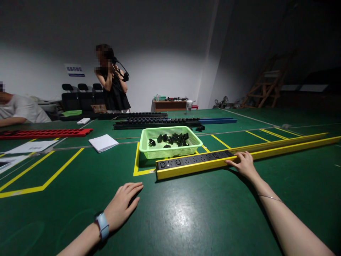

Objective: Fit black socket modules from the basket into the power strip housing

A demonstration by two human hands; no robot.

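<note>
A long yellow power strip housing (195, 167) lies across the green table, its left part fitted with black socket modules (186, 161) and its right part an open channel. My right hand (243, 163) is closed on the strip beside the last visible socket, thumb on the near wall and fingers over the top, hiding what lies beneath them. To the left of the strip's end, my left hand (124, 202) rests on the tabletop, fingers stretched out, holding nothing. Just behind the strip stands a light green basket (157, 153) with several loose black socket modules (176, 138) in it.
Black and blue strips (157, 123) lie farther back, with a few black parts (200, 128) near them. At left are a red rail (48, 133), a white notepad (103, 143) and paper sheets (31, 146). One person (113, 81) stands behind; another (22, 108) sits at far left.
</note>
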